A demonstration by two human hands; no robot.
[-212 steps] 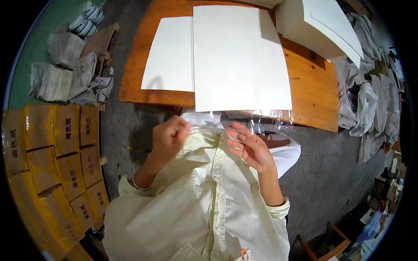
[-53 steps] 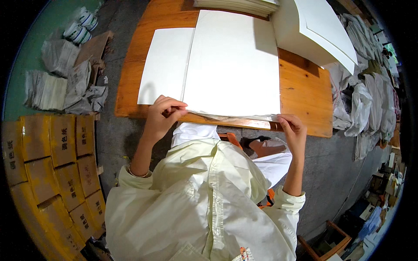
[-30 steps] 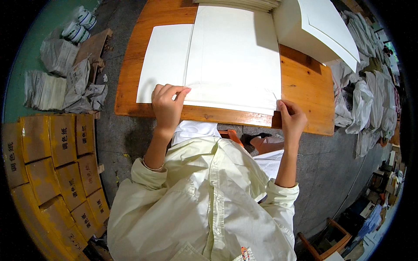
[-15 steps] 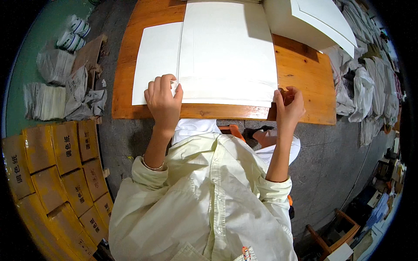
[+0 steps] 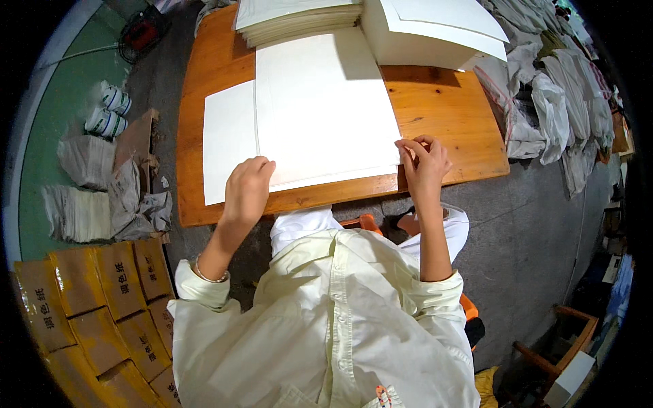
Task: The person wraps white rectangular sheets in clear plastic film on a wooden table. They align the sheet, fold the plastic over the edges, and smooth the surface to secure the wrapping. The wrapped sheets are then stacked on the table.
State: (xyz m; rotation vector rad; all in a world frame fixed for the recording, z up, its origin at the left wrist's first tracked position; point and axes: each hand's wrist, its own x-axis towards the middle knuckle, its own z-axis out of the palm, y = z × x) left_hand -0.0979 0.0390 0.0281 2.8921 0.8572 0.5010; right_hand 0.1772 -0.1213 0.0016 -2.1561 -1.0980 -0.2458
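Observation:
A large white sheet (image 5: 320,102) lies on the wooden table (image 5: 442,115), overlapping a narrower white sheet (image 5: 228,139) on its left. My left hand (image 5: 248,187) is closed with fingers curled down at the large sheet's near left corner; its fingertips are hidden, so what they grip cannot be made out. At the near right corner, my right hand (image 5: 426,166) brings thumb and forefinger together on the large sheet's edge, the other fingers bent above.
A thick paper stack (image 5: 303,27) rises at the table's far side, beside a tall white pile (image 5: 415,44). Brown cartons (image 5: 102,313) stand at lower left. Wrapped bundles (image 5: 78,214) lie on the left floor, grey-white sacks (image 5: 571,102) at right.
The view has turned and shifted, showing more of the far stack. My right thumb and forefinger have closed at the sheet's edge. A pale band along its near edge no longer shows.

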